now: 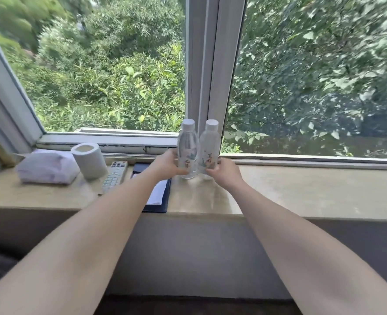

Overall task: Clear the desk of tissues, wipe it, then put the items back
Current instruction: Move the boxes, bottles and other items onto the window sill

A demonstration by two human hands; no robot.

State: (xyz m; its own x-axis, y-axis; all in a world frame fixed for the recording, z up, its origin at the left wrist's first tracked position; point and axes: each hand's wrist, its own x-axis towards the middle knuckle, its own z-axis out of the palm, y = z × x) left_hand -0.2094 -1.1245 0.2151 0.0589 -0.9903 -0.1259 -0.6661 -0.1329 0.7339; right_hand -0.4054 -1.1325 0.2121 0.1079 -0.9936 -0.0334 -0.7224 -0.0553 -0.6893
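Note:
Two clear water bottles with white caps stand side by side on the beige stone ledge (301, 194) by the window post. My left hand (166, 164) grips the left bottle (188, 146) low on its body. My right hand (224, 170) grips the right bottle (209, 145) near its base. Both bottles are upright and nearly touch. Left of them lie a dark folder with white paper (158, 194), a remote control (115, 176), a toilet paper roll (89, 160) and a soft tissue pack (44, 167).
The window frame (206, 64) rises right behind the bottles, its sill rail running along the ledge's back. The ledge's right half is bare stone. Below the front edge is a grey wall; a dark surface shows at lower left.

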